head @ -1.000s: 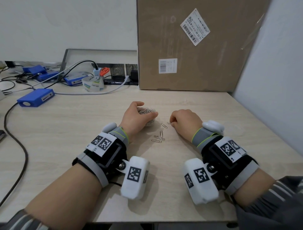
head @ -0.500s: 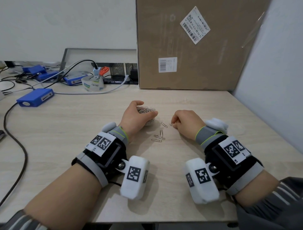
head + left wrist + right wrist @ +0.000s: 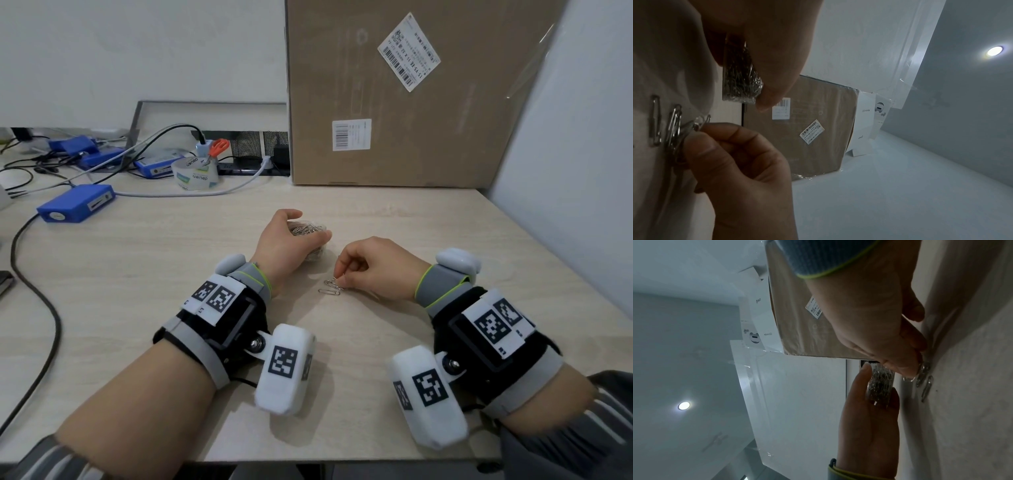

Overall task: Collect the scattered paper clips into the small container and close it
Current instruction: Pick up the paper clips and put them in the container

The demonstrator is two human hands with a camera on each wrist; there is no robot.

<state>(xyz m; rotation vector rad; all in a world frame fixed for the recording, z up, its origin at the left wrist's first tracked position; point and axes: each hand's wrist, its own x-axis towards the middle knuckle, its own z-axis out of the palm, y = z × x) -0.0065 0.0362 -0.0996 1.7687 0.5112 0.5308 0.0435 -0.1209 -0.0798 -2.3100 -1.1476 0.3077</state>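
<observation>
My left hand (image 3: 306, 224) grips a small clear container (image 3: 313, 230) that stands on the wooden table (image 3: 171, 274) and is packed with silver paper clips. In the left wrist view the container (image 3: 740, 81) sits between thumb and fingers. Just right of it and nearer to me, my right hand (image 3: 340, 277) pinches paper clips at thumb and forefinger, with the tips down on a small cluster of loose paper clips (image 3: 330, 291). The loose paper clips (image 3: 654, 120) lie flat beside the pinching fingers (image 3: 701, 139). The right wrist view has the container (image 3: 880, 382) and the loose paper clips (image 3: 927, 389) close together. No lid is visible.
A large cardboard box (image 3: 394, 102) stands at the back of the table, and a pale wall (image 3: 565, 171) closes the right side. At the back left are a blue box (image 3: 77, 204), a tape roll (image 3: 195, 173) and cables (image 3: 37, 308).
My right hand has come nearer to me and slightly left, from the two farther clips to the nearer cluster. Those farther clips no longer lie on the table. The left hand has kept still.
</observation>
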